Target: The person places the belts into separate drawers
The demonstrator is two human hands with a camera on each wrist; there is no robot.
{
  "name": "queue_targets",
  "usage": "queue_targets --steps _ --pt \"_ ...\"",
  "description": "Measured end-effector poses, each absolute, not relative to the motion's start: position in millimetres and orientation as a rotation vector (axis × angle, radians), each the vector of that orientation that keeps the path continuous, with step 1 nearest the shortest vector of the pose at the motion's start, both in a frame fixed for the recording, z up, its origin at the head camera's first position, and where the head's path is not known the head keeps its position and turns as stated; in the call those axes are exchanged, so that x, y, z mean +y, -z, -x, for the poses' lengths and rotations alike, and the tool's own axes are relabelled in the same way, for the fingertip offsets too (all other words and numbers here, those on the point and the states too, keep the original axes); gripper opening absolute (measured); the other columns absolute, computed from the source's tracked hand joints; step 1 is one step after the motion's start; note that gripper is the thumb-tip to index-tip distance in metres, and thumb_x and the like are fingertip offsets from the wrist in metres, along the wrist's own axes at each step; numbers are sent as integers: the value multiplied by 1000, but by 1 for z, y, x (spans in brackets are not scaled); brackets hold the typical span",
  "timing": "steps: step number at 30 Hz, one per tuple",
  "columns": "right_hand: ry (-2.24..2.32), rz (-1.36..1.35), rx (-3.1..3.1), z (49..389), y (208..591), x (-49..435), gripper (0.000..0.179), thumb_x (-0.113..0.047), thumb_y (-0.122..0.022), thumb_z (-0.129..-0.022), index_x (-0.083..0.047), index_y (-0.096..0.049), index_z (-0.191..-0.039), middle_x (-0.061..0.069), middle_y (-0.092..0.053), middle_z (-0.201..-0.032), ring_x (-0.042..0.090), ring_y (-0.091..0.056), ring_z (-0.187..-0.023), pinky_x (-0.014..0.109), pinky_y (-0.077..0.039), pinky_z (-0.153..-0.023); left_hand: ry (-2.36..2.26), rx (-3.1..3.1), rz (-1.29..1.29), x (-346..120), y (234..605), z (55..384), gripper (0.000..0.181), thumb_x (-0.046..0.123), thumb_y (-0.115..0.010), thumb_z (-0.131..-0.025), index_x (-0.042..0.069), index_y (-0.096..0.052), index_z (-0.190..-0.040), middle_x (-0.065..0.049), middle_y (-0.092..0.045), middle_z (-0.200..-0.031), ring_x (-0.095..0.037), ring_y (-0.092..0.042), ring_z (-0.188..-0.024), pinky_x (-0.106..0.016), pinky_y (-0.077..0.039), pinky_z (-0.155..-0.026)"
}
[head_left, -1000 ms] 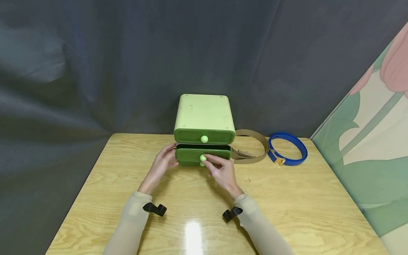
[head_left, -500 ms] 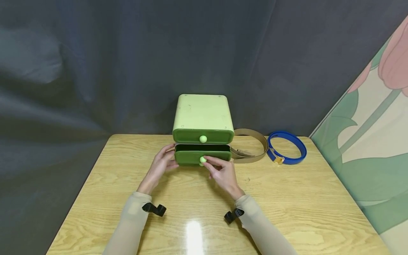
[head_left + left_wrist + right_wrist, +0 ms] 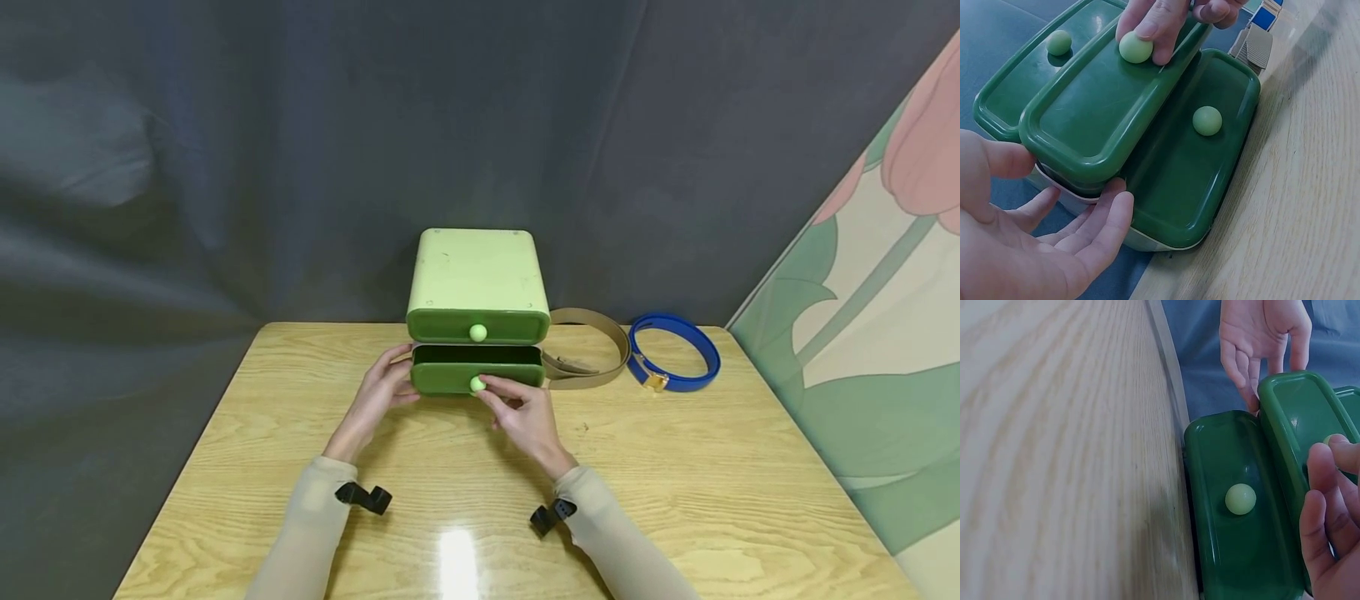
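A pale green cabinet (image 3: 477, 271) with dark green drawers and round light-green knobs stands at the table's back edge. Its middle drawer (image 3: 442, 378) juts partly out, a dark gap showing behind its front. My right hand (image 3: 528, 417) pinches that drawer's knob (image 3: 1135, 47) between thumb and fingers. At the cabinet's left side is my left hand (image 3: 375, 396), its fingers extended and touching around the corner by the middle drawer. The top drawer (image 3: 435, 326) and, in the left wrist view, the bottom drawer (image 3: 1179, 194) are pushed in. The inside of the middle drawer is mostly hidden.
To the right of the cabinet lies a coiled tan belt (image 3: 596, 318), partly behind it. Beside that is a coiled blue belt (image 3: 690, 384) with a gold buckle. A dark curtain (image 3: 480, 117) hangs behind the wooden table (image 3: 675, 500).
The middle drawer has come further out toward me, and the dark gap above its front has widened. My right hand moved back with its knob; my left hand stays at the cabinet's side.
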State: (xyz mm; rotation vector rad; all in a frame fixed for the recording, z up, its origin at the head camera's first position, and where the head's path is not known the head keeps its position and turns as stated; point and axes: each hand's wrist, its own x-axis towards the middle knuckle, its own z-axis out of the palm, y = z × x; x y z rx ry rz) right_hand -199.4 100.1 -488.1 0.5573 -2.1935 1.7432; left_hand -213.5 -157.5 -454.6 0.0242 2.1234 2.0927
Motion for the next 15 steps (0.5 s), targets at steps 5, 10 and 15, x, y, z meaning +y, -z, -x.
queue_targets --steps 5,10,15 --pt "-1731 -554 -2213 197 488 101 23 -8 -82 -94 -6 -82 -117 16 -83 -100 36 -65 -45 24 -55 -46 -2094 2122 -27 -157 455 214 55 22 -46 -115 6 -32 -166 -28 -49 -158 -19 -72 -109 -48 -58 -105" --pt "-1715 -574 -2207 194 488 101 23 -7 -82 -93 -5 -82 -117 17 -83 -100 37 -64 -45 24 -55 -46 -2096 2116 -20 -157 455 213 55 21 -44 -115 6 -31 -166 -27 -48 -160 -21 -72 -111 -56 -54 -110" --pt "-1720 -586 -2175 193 490 100 23 -5 -82 -93 -3 -82 -116 18 -82 -99 32 -64 -44 23 -54 -46 -2099 2120 -15 -157 454 213 54 22 -43 -115 5 -32 -166 -27 -48 -159 -17 -71 -109 -52 -56 -108"
